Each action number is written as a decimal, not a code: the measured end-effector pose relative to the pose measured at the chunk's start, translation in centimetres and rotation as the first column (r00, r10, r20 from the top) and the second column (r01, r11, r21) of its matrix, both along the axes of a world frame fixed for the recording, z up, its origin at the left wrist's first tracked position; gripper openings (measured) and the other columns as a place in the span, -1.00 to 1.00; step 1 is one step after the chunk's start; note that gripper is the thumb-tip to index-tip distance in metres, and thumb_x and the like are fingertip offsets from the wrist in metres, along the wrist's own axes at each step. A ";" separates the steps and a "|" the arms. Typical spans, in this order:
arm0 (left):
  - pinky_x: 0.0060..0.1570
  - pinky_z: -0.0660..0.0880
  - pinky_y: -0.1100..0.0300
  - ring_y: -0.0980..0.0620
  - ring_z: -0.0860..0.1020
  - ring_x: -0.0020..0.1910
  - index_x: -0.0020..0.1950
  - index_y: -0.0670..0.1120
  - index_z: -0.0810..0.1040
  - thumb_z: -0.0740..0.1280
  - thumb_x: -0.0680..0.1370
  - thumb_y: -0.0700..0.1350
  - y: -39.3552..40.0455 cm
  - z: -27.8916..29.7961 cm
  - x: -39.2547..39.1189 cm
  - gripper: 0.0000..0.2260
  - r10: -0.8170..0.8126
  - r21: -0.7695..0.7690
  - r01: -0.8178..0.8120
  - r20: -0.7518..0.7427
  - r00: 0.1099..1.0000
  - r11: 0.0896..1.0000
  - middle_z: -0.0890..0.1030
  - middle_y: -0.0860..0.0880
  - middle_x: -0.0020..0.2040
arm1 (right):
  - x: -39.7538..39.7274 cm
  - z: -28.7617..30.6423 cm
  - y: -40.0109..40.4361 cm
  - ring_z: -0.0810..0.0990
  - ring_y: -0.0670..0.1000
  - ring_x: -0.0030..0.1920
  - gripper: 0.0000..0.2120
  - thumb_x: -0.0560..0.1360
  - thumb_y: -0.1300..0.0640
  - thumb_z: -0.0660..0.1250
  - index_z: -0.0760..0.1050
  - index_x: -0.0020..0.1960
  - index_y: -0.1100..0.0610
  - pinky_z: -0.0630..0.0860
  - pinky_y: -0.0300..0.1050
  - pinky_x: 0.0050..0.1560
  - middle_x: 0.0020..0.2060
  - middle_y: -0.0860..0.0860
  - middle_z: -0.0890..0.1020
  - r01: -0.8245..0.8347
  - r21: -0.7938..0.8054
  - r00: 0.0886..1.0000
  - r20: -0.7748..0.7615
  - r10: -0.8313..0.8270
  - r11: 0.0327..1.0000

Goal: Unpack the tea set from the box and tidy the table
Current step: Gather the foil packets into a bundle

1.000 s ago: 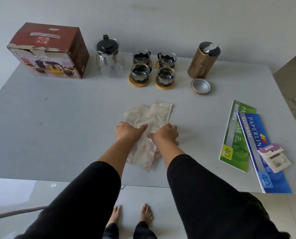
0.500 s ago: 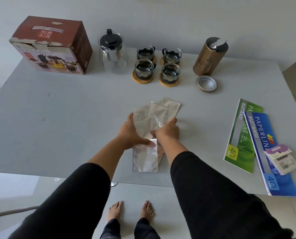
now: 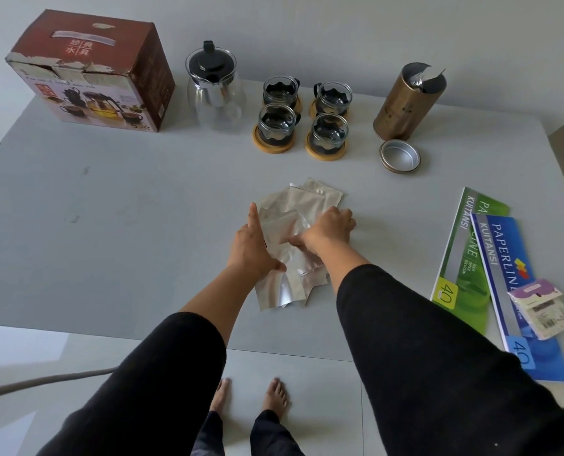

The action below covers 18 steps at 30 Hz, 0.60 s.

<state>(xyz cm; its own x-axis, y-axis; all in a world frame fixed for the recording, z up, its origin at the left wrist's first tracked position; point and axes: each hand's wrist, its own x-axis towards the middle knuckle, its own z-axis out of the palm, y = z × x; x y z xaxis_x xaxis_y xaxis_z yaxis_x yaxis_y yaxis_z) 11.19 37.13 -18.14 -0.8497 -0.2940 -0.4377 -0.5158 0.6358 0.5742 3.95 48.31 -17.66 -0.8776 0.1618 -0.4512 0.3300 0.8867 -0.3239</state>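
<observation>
A stack of silvery foil pouches (image 3: pixel 287 222) lies in the middle of the grey table (image 3: pixel 109 209). My left hand (image 3: pixel 252 245) presses flat against the stack's left edge, fingers straight. My right hand (image 3: pixel 328 228) rests on top of the pouches with fingers curled, pinching the top pouch. At the back stand the red tea set box (image 3: pixel 89 70), a glass teapot (image 3: pixel 214 88) with a black lid, and several glass cups (image 3: pixel 302 115) on round wooden coasters.
A gold tin (image 3: pixel 405 103) stands open at the back right with its lid (image 3: pixel 399 156) lying in front. Green and blue receipt books (image 3: pixel 491 258) and a small packet (image 3: pixel 540 307) lie at the right edge. The table's near edge runs under my forearms.
Both hands have slid forward along the pouches. The pouches went from a loose heap to a squared stack, and a shiny pouch now sticks out at the near end.
</observation>
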 end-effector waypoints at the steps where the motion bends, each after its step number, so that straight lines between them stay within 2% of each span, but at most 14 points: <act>1: 0.15 0.45 0.03 -0.18 0.45 0.26 0.54 -0.07 -0.12 0.62 0.23 -0.14 0.2 0.0 -0.2 0.13 0.036 0.002 -0.036 0.003 0.999 0.999 0.47 -0.18 0.26 | 0.0 -0.1 0.0 0.28 0.14 0.37 -0.05 0.22 -0.11 0.60 0.23 0.40 0.26 0.32 -0.10 0.34 0.34 0.16 0.32 -0.004 -0.044 1.000 -0.020 0.003 0.999; 5: 0.02 0.49 0.05 -0.19 0.53 0.16 0.39 -0.15 0.19 0.62 0.23 -0.13 0.6 0.4 -0.8 -0.13 0.140 -0.008 -0.140 0.029 0.990 0.990 0.53 -0.18 0.18 | -0.1 -0.5 -0.1 0.40 0.19 0.33 -0.18 0.24 0.12 0.62 0.24 0.34 0.25 0.40 0.00 0.35 0.29 0.18 0.44 0.057 -0.212 0.996 -0.059 -0.071 0.976; 9: -0.07 0.48 0.08 -0.16 0.54 0.12 0.22 -0.19 0.36 0.63 0.22 -0.09 0.9 0.5 -1.6 -0.31 0.169 -0.011 -0.169 0.091 0.981 0.986 0.55 -0.16 0.12 | -0.3 -0.5 0.1 0.51 0.21 0.25 -0.35 0.34 0.21 0.53 0.25 0.29 0.23 0.49 -0.04 0.23 0.24 0.19 0.50 0.105 -0.261 0.992 -0.038 -0.118 0.960; 12: -0.12 0.45 0.12 -0.13 0.56 0.08 0.14 -0.20 0.47 0.62 0.23 -0.07 1.2 0.7 -2.1 -0.42 0.148 -0.032 -0.145 0.127 0.981 0.989 0.58 -0.14 0.07 | -0.4 -0.4 0.3 0.52 0.20 0.26 -0.37 0.38 0.22 0.52 0.27 0.32 0.25 0.48 -0.06 0.21 0.27 0.19 0.50 0.150 -0.276 0.988 0.005 -0.154 0.949; 15: -0.07 0.48 0.14 -0.12 0.56 0.09 0.12 -0.20 0.52 0.61 0.26 -0.10 1.4 0.6 -2.3 -0.48 0.142 -0.046 -0.137 0.142 0.980 0.990 0.60 -0.14 0.08 | -0.5 -0.2 0.4 0.49 0.19 0.30 -0.30 0.33 0.19 0.57 0.27 0.33 0.26 0.45 -0.08 0.24 0.29 0.19 0.49 0.158 -0.285 0.987 0.039 -0.153 0.945; 18: 0.13 0.45 0.13 -0.11 0.48 0.21 0.17 -0.21 0.52 0.59 0.29 -0.10 1.6 0.3 -2.6 -0.48 0.130 -0.076 -0.120 0.144 0.981 0.990 0.50 -0.16 0.19 | -0.5 -0.2 0.5 0.49 0.19 0.31 -0.28 0.32 0.18 0.57 0.26 0.34 0.26 0.45 -0.08 0.23 0.30 0.19 0.48 0.153 -0.297 0.988 0.047 -0.146 0.942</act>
